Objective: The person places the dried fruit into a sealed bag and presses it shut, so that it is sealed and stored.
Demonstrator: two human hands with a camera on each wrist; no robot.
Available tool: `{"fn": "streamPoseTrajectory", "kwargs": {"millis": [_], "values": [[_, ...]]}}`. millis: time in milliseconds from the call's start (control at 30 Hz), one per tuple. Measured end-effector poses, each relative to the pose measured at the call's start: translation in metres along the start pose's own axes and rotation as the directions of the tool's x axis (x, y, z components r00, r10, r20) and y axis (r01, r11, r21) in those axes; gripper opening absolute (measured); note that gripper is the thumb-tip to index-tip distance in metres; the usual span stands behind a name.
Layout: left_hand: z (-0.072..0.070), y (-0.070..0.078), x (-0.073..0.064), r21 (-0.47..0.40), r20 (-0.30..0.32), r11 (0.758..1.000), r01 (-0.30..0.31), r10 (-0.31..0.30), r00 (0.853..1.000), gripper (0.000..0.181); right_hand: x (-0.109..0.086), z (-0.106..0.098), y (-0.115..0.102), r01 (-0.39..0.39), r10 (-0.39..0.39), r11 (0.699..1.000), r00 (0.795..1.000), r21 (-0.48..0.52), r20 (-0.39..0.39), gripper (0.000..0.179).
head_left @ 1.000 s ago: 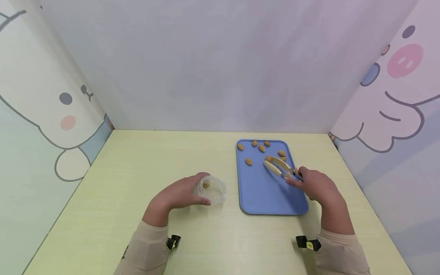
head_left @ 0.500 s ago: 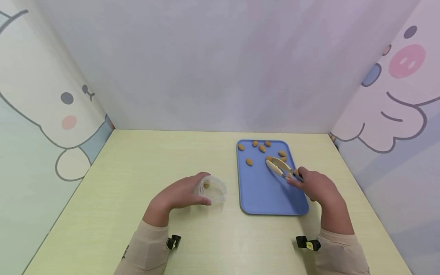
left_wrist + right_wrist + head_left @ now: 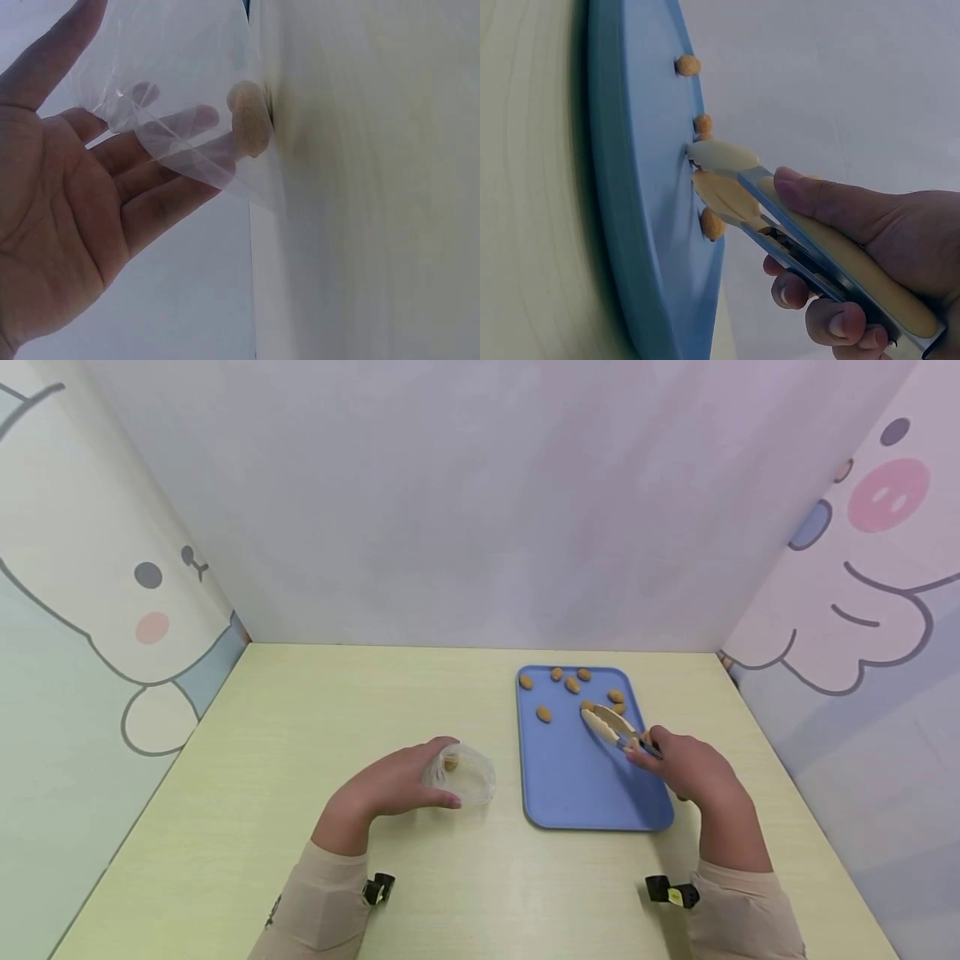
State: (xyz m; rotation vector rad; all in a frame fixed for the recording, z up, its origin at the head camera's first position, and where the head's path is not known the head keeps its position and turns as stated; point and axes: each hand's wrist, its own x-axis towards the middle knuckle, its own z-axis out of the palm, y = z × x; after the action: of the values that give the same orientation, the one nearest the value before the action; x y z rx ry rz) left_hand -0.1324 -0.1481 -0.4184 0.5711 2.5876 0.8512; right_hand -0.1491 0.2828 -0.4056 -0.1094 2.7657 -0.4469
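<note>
My left hand (image 3: 408, 778) holds a clear plastic bag (image 3: 472, 775), mouth upward, thumb on the near side and fingers round the far side. Through its film in the left wrist view shows a tan, nut-like lump (image 3: 250, 120) near the bottom. My right hand (image 3: 693, 764) grips tongs (image 3: 780, 225) with cream tips and metal arms. Over the blue tray (image 3: 585, 785), the tong tips are spread slightly, close to one brown nut (image 3: 587, 705); whether they touch it I cannot tell. Several other brown nuts (image 3: 572, 685) lie scattered on the tray's far half.
The tray stands right of centre on a pale wooden table (image 3: 337, 693), its raised rim running all round. Behind the table rises a plain light wall (image 3: 480, 527). Side walls with cartoon animals (image 3: 885, 497) flank it.
The near tong tip has swung slightly right, so the tips stand closer together beside the nut. My left hand and the bag have stayed in place.
</note>
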Motion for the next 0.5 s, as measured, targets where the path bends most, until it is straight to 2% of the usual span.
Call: {"fn": "streamPoseTrajectory", "kwargs": {"millis": [333,500], "values": [[-0.0001,0.0015,-0.0006,-0.003,0.002,1.000,0.005,-0.005,1.000,0.085,0.0000,-0.0011,0.0026,0.024,-0.024,0.999,0.999,-0.025,-0.028,0.054],[-0.0005,0.0025,-0.0013,-0.004,0.003,1.000,0.008,-0.008,1.000,0.086,-0.0025,-0.0046,0.0021,0.060,-0.062,0.997,0.996,-0.040,-0.068,0.048]]}}
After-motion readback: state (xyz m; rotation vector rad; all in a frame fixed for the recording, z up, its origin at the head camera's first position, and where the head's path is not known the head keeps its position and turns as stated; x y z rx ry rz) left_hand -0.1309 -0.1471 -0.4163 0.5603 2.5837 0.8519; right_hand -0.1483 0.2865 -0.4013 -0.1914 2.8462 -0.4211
